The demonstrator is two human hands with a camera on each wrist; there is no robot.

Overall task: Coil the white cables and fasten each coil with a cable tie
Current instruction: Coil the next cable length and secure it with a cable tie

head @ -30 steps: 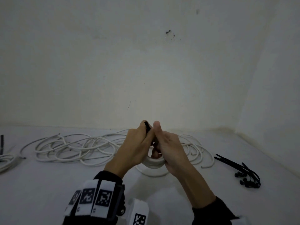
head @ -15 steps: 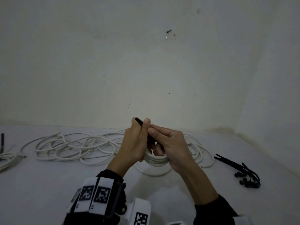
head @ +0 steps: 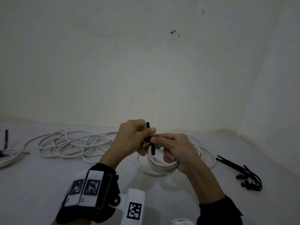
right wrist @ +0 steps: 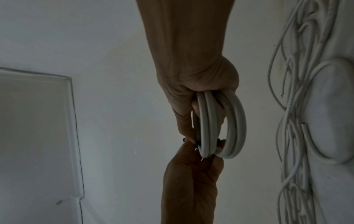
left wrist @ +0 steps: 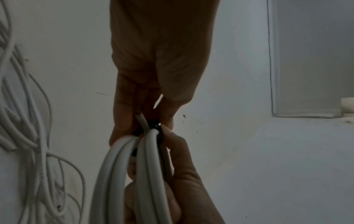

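Coil [head: 159, 164]: white cable, several turns, held up off the floor between your hands. Your right hand [head: 177, 150] has its fingers curled through and round the turns, which keeps them bunched so a tie can close on them. One cut cable end [left wrist: 140, 119] pokes up beside the wrap point.

Tie [head: 150, 138]: black, wrapped over the top of the coil, its free end standing up past your left thumb. Your left hand [head: 129, 138] pinches that free end between thumb and fingers; your right thumb and forefinger pinch the tie just beside it, at the wrap. This looks like the cinching step: one hand anchors, the other draws the tail. Whether the tail has locked cannot be told.

Loose cable [head: 71, 144]: an uncoiled sprawl on the floor to your left and behind your hands, still to be done.

Spare ties [head: 243, 174]: black bundle on the floor to your right, within reach for the next coils.

Second coil [head: 8, 156]: at the far left edge, with a black tie on it, apparently finished.
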